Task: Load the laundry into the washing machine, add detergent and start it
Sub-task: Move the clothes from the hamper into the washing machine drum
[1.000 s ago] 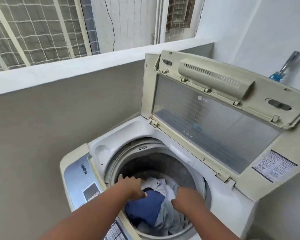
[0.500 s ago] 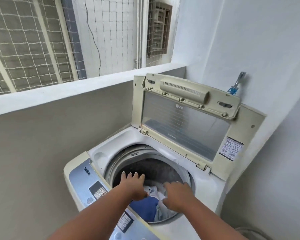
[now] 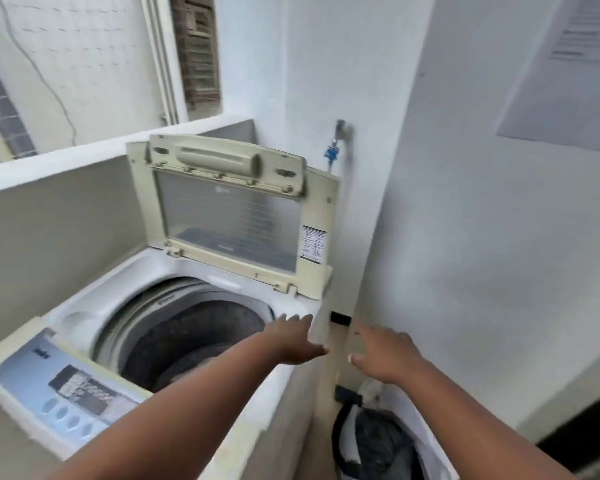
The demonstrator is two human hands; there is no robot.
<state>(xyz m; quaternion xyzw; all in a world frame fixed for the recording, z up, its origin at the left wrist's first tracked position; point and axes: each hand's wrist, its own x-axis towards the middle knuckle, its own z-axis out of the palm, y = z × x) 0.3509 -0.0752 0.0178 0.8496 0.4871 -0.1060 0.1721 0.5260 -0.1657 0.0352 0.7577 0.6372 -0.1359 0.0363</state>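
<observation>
A white top-loading washing machine [image 3: 84, 313] stands at the left with its cream lid [image 3: 229, 216] raised upright. The drum [image 3: 187, 337] is dark inside; my left arm hides the clothes in it. My left hand [image 3: 291, 341] hovers over the machine's right rim, fingers spread, empty. My right hand [image 3: 385, 355] is held out past the machine's right side, fingers apart, empty. Below it on the floor sits a white laundry bag [image 3: 416, 434] with dark clothes [image 3: 378, 441] in it.
The blue control panel [image 3: 66, 393] lies at the machine's front left. A tap with a blue fitting [image 3: 333, 147] is on the white wall behind the lid. A grey parapet wall [image 3: 49, 230] runs along the left. White walls close in at the right.
Both hands have come up out of the drum and moved right, to the machine's right edge. The view has swung right and the laundry bag on the floor has come into sight.
</observation>
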